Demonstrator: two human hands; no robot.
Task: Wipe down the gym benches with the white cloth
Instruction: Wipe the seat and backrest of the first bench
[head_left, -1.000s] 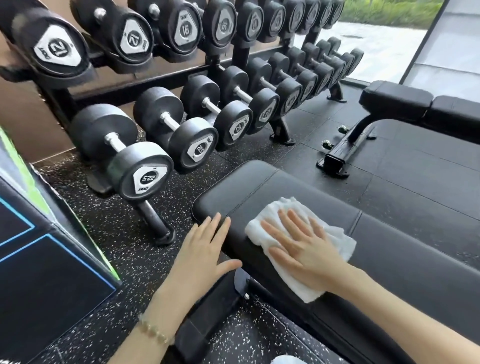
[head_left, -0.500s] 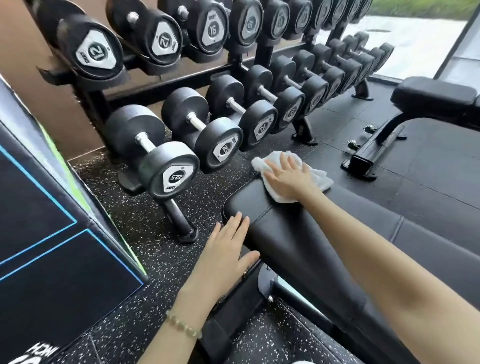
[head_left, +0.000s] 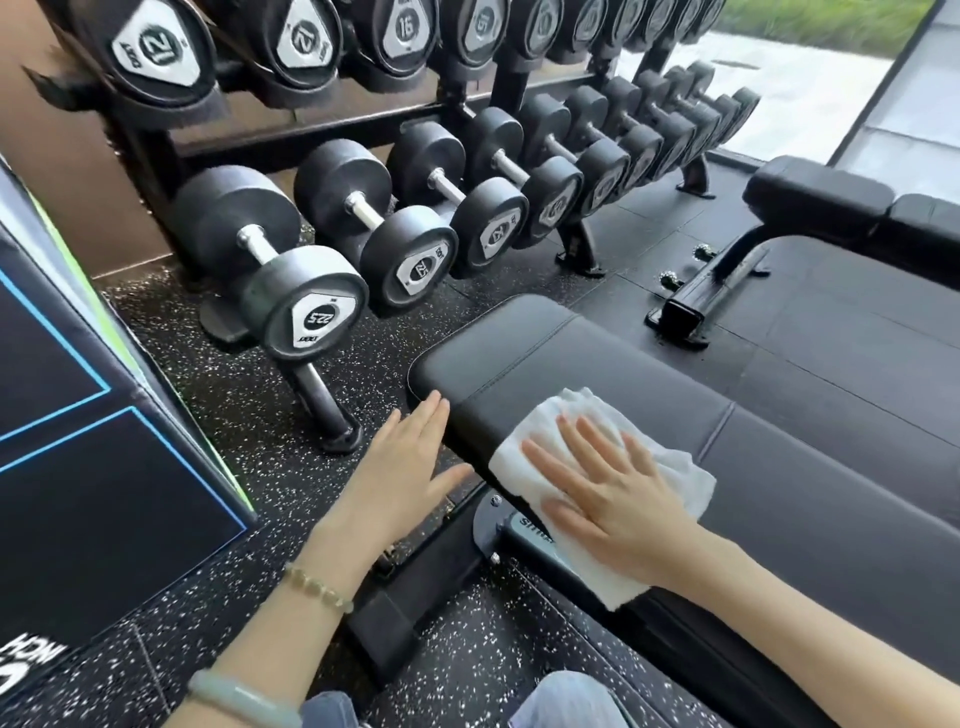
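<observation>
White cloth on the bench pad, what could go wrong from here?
1. The right hand presses the white cloth with flat fingers, not gripping it, and part hangs over the near edge of the bench pad; it might slip to the floor.
2. That hanging part lies by the bolted frame bracket and could snag.
3. The left hand sits at the pad's end; a long stroke that way might bump it.

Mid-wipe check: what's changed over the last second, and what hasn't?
The right hand swept the white cloth out to the far edge of the bench, then drew it back. It now presses the cloth flat at the near edge, part draping over the side. The left hand stayed open beside the bench's end.
</observation>
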